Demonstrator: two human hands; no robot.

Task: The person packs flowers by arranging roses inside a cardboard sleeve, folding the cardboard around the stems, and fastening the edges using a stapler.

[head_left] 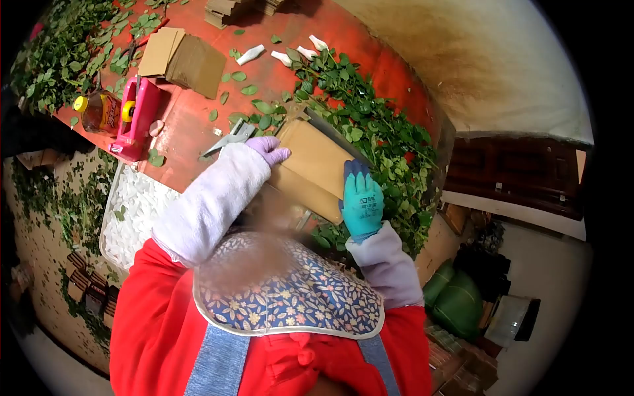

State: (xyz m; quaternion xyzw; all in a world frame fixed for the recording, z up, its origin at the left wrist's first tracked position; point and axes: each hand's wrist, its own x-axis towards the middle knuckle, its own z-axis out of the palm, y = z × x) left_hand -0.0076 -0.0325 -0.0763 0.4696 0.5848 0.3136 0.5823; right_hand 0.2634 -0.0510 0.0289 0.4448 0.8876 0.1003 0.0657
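Observation:
A tan cardboard piece [316, 155] lies flat between my two hands, near the table's front edge. My left hand [269, 150], in a pale purple glove, closes on its left edge. At its right edge is my right hand [361, 198] in a teal glove, fingers together and gripping that side, fingertips dark blue. A grey metal tool [232, 138] lies just beyond my left hand. Leafy green stems with a few red blooms [389, 145] spread behind and to the right of the cardboard.
On the red table [188, 132] are a stack of folded cardboard [195, 66], a pink tape dispenser [135, 119], a yellow-capped bottle [100, 112], and several white pieces [251, 54]. A container of white items [135, 204] stands at the left front. Leaves litter the floor.

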